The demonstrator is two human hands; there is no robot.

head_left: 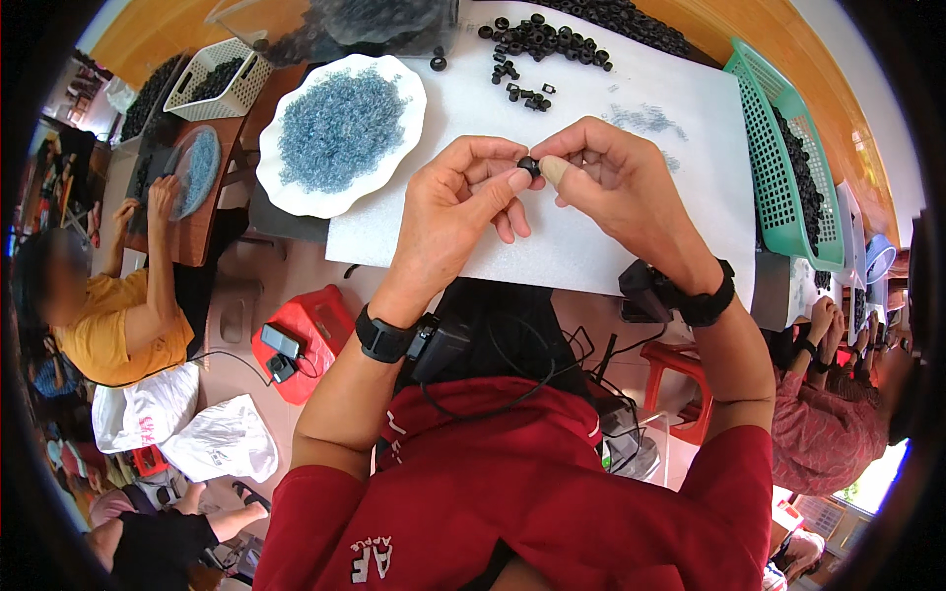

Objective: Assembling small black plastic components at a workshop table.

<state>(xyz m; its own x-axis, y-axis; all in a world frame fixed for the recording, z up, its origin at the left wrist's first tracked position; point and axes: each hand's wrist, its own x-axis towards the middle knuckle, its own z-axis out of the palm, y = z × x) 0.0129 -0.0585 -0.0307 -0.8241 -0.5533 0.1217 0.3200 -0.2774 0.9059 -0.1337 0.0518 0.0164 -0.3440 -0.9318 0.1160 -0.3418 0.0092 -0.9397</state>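
Both my hands meet over the white sheet on the table, fingertips pinched together. Between them is a small round black part [530,167]. My left hand [455,202] grips it from the left with thumb and fingertips. From the other side my right hand [616,187] closes on the same part; its thumb wears a tan cover. Beyond my hands lies a loose group of small black ring-like parts [562,44], with a few smaller black pieces [529,98] nearer. Small clear pieces [645,120] are scattered right of them.
A scalloped white plate [268,182] heaped with bluish clear pieces stands at left. Behind it is a clear bin [236,22]. A green basket [759,148] of black parts lines the right edge. A red stool [325,325] stands below left. Other people work on both sides.
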